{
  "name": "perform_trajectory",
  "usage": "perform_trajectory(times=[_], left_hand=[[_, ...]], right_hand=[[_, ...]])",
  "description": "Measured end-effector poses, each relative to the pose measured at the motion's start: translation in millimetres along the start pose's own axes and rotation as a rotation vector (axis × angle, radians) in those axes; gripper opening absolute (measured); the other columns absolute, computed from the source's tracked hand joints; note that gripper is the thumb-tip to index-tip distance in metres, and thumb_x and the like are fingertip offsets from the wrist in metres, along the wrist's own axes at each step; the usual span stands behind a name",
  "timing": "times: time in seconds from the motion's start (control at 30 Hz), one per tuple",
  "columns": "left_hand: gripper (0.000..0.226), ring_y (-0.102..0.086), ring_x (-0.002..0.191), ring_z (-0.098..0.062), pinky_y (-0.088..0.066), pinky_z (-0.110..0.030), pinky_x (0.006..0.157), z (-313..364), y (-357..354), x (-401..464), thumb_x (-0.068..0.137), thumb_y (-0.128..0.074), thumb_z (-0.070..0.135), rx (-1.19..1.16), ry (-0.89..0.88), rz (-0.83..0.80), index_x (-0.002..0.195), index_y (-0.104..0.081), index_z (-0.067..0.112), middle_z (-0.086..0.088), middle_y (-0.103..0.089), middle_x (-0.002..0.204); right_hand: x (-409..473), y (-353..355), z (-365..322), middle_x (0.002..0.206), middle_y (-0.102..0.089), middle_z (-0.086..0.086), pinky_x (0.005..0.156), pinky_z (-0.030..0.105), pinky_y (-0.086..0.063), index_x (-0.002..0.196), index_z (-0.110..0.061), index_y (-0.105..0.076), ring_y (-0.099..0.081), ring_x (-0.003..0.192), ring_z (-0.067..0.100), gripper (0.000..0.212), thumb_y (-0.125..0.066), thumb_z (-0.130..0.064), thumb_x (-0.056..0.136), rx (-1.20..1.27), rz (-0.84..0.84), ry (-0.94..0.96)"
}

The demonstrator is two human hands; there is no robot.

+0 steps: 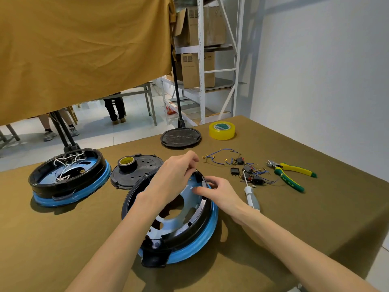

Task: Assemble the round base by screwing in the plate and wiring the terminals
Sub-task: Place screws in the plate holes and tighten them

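Observation:
A round black base with a blue rim (195, 239) lies open side up in front of me, its blue inner plate (179, 209) showing. My left hand (174, 175) hovers over its far edge, fingers curled, pinching something small at a black block on the rim. My right hand (216, 192) rests on the same far rim, fingers curled round the edge. A screwdriver (251, 197) with a grey handle lies just right of the base. Loose blue wires, terminals and black switches (242, 167) lie beyond it.
A second base with white wiring (69, 178) stands at the left. A black cover with a black tape roll (134, 169) lies behind the base; another black disc (181, 137) and yellow tape (222, 130) sit farther back. Green-yellow pliers (290, 173) are at the right.

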State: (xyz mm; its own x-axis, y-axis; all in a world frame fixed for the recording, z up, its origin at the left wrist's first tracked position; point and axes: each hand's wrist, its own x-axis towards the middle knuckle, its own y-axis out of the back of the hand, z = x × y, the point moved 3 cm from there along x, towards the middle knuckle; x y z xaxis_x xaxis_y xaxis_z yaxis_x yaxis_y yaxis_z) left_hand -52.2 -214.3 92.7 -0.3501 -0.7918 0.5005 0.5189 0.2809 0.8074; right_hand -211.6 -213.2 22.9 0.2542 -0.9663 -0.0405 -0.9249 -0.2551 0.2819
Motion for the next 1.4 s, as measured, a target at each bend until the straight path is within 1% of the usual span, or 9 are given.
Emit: perform_trajectory(times=[0.2, 0.37, 0.63, 0.9, 1.03, 1.17, 1.23, 1.3, 1.4], left_hand=[[0.036, -0.07, 0.096, -0.018, -0.057, -0.041, 0.085, 7.1, 8.3, 2.5, 0.097, -0.067, 0.01, 0.108, -0.017, 0.049, 0.132, -0.061, 0.017, 0.005, -0.077, 0.102], [0.029, -0.073, 0.095, -0.018, -0.058, -0.042, 0.09, 12.0, 1.3, -13.0, 0.095, -0.072, 0.009, -0.022, 0.091, 0.219, 0.123, -0.069, 0.015, 0.003, -0.079, 0.101], [0.041, -0.073, 0.096, -0.019, -0.057, -0.038, 0.088, 19.6, 4.5, -9.0, 0.098, -0.068, 0.014, 0.101, 0.002, 0.179, 0.139, -0.062, 0.016, 0.001, -0.079, 0.103], [0.039, -0.072, 0.101, -0.02, -0.055, -0.04, 0.094, 18.5, -0.4, -13.8, 0.098, -0.068, 0.012, 0.005, 0.065, 0.181, 0.137, -0.064, 0.016, 0.0, -0.078, 0.108], [0.04, -0.072, 0.103, -0.017, -0.055, -0.034, 0.092, 15.2, 0.9, -19.1, 0.098, -0.069, 0.014, 0.034, 0.043, 0.179, 0.138, -0.065, 0.016, 0.003, -0.078, 0.11], [0.036, -0.068, 0.116, -0.018, -0.054, -0.032, 0.099, 11.7, -8.3, -31.6, 0.101, -0.062, 0.01, 0.05, -0.006, 0.112, 0.137, -0.066, 0.013, -0.001, -0.074, 0.124], [0.038, -0.061, 0.127, -0.012, -0.047, -0.026, 0.108, 7.0, -11.0, -37.5, 0.104, -0.057, 0.012, -0.009, 0.004, 0.069, 0.142, -0.062, 0.016, 0.002, -0.067, 0.136], [0.039, -0.052, 0.133, -0.002, -0.039, -0.017, 0.113, 4.8, -9.6, -41.2, 0.105, -0.054, 0.014, -0.086, 0.033, 0.063, 0.144, -0.06, 0.02, 0.01, -0.06, 0.143], [0.037, -0.046, 0.129, 0.013, -0.03, -0.002, 0.109, 8.3, -3.4, -39.7, 0.104, -0.056, 0.012, -0.149, 0.096, 0.138, 0.14, -0.064, 0.02, 0.016, -0.057, 0.14]], right_hand=[[1.6, -1.9, -5.1, 0.121, -0.063, -0.008, 0.075, 0.011, -0.042, 0.141, -0.019, -0.056, -0.057, 0.104, -0.001, 0.063, -0.078, -0.038, 0.085, 0.011, 0.055, -0.003], [-2.1, -2.9, -8.6, 0.098, -0.056, -0.029, 0.062, 0.003, -0.04, 0.115, -0.036, -0.057, -0.054, 0.087, -0.015, 0.036, -0.078, -0.039, 0.086, 0.0, 0.056, -0.02], [-7.5, -4.0, -17.1, 0.127, -0.065, 0.001, 0.096, 0.028, -0.05, 0.14, -0.015, -0.058, -0.06, 0.116, 0.013, 0.065, -0.08, -0.038, 0.084, 0.031, 0.074, -0.018], [-10.7, -3.6, -15.5, 0.141, -0.058, 0.004, 0.104, 0.03, -0.043, 0.149, -0.012, -0.05, -0.053, 0.13, 0.018, 0.077, -0.08, -0.041, 0.084, 0.048, 0.055, 0.008], [-12.0, -2.8, -16.2, 0.134, -0.062, 0.0, 0.094, 0.022, -0.045, 0.144, -0.014, -0.054, -0.057, 0.123, 0.014, 0.073, -0.081, -0.042, 0.082, 0.054, 0.045, 0.015], [-11.8, -3.0, -11.2, 0.113, -0.064, -0.015, 0.065, 0.002, -0.041, 0.128, -0.023, -0.061, -0.057, 0.095, -0.01, 0.055, -0.081, -0.045, 0.082, 0.093, 0.022, -0.037], [-12.2, -0.7, -11.0, 0.118, -0.065, -0.013, 0.074, 0.003, -0.045, 0.118, -0.027, -0.061, -0.06, 0.093, -0.015, 0.048, -0.079, -0.049, 0.079, 0.181, -0.023, -0.044], [-11.3, 4.1, -10.9, 0.142, -0.058, 0.004, 0.108, 0.029, -0.047, 0.135, -0.016, -0.059, -0.059, 0.124, 0.003, 0.066, -0.08, -0.044, 0.079, 0.281, -0.013, -0.055], [-10.2, 8.3, -16.4, 0.153, -0.048, 0.005, 0.12, 0.05, -0.037, 0.153, -0.012, -0.044, -0.043, 0.141, 0.023, 0.082, -0.083, -0.029, 0.082, 0.298, 0.062, -0.005]])
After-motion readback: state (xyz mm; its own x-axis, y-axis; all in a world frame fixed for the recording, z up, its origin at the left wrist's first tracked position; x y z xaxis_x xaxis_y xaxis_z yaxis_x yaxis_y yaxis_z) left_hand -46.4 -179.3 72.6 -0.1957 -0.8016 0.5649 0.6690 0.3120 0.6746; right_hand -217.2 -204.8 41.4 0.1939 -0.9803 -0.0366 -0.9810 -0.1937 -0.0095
